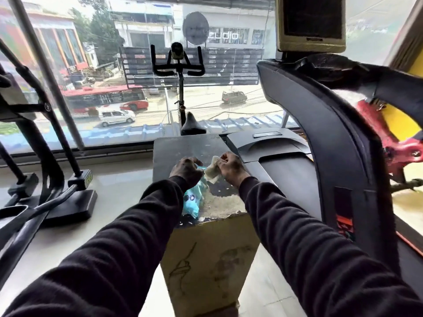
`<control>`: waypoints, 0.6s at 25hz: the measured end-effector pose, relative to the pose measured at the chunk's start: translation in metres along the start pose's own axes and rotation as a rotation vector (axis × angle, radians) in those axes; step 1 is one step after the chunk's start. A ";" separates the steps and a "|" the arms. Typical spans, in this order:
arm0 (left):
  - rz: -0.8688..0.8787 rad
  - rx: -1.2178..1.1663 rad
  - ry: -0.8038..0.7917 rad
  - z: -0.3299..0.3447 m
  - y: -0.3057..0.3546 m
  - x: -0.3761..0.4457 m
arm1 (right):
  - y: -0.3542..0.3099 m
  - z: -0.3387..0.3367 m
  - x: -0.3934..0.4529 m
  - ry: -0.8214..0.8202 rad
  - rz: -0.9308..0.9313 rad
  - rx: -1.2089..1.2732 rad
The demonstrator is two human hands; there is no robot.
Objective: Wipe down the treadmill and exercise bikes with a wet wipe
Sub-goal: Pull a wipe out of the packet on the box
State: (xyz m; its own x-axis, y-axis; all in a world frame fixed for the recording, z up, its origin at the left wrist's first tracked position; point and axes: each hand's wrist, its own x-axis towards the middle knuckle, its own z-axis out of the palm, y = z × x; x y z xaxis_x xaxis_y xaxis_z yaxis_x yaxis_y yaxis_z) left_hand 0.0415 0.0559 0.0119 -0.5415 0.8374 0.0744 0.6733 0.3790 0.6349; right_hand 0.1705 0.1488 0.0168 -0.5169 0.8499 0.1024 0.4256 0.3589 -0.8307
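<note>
A light-blue pack of wet wipes [192, 199] lies on the worn dark top of a box-shaped stand [190, 147]. My left hand [186, 169] grips the pack's upper end. My right hand [229, 165] pinches a white wet wipe [211, 171] just above the pack's opening. The treadmill [281, 154] stands right of the stand, its dark upright frame [325, 133] rising to a console screen [311, 21]. An exercise bike [180, 65] with black handlebars and a saddle stands beyond the stand at the window.
Another black exercise machine [43, 143] with a foot base fills the left side on the pale tiled floor. A large window wall runs across the back. Red and yellow equipment [389, 138] shows at the far right behind the treadmill frame.
</note>
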 end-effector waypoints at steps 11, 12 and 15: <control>0.120 -0.089 0.026 0.100 0.162 0.061 | 0.088 -0.173 0.052 0.021 0.029 0.079; 0.127 -0.094 0.031 0.108 0.170 0.077 | 0.092 -0.182 0.064 0.007 0.054 0.058; 0.128 -0.134 0.045 0.131 0.191 0.129 | 0.101 -0.208 0.106 0.050 0.045 -0.103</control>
State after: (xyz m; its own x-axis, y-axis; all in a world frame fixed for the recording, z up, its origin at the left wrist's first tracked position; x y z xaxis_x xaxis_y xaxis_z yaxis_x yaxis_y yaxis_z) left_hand 0.1665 0.2875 0.0425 -0.4796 0.8558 0.1939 0.6671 0.2120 0.7142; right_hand 0.3131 0.3551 0.0571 -0.4589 0.8833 0.0961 0.5229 0.3559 -0.7745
